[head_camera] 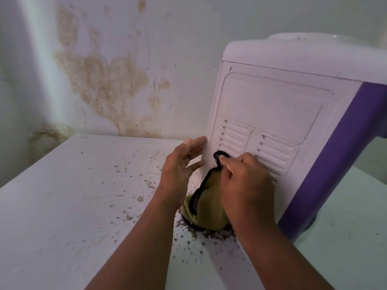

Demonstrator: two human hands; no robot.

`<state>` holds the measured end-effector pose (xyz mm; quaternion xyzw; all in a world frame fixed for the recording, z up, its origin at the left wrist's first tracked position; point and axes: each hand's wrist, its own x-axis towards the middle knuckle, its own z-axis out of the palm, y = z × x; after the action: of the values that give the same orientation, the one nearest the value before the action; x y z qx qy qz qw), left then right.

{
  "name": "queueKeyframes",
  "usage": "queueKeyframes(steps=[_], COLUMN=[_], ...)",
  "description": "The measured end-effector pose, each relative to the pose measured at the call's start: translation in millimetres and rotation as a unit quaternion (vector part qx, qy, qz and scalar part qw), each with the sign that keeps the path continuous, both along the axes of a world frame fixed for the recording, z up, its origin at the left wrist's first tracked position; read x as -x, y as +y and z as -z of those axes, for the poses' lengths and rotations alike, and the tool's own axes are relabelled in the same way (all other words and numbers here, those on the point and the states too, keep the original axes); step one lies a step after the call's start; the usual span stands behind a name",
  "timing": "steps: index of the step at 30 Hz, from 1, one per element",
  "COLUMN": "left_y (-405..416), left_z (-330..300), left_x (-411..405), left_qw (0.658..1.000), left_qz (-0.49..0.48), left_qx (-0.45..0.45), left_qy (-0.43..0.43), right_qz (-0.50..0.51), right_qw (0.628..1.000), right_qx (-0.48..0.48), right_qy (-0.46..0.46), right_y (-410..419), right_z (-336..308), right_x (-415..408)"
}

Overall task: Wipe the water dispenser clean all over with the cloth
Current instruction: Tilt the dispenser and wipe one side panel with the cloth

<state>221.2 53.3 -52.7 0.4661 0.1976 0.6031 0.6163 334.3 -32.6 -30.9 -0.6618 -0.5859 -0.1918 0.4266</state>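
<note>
The white water dispenser (272, 105) with a purple side stands on the right of a white table, its speckled back panel and vent slots turned towards me. My right hand (245, 181) grips an olive-green cloth (209, 201) with a black edge and presses it against the lower vent slots. The rest of the cloth hangs down to the tabletop. My left hand (180, 168) has straight fingers, and their tips touch the panel's left edge.
The white tabletop (62, 195) is strewn with dark specks and crumbs, thickest around the dispenser's base. Behind it rises a white wall (109, 84) with brown stains. The dispenser stands close to that wall.
</note>
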Motion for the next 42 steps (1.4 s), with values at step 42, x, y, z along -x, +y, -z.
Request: queueKeyframes(steps=[42], left_y=[-4], left_z=[-4], left_x=[2], left_qw=[0.999], left_qz=[-0.012], left_qx=[0.012], left_qy=[0.041], right_qz=[0.005], right_qw=[1.000], right_qx=[0.021], right_qy=[0.017], right_y=[-13], right_z=[42], right_x=[-12])
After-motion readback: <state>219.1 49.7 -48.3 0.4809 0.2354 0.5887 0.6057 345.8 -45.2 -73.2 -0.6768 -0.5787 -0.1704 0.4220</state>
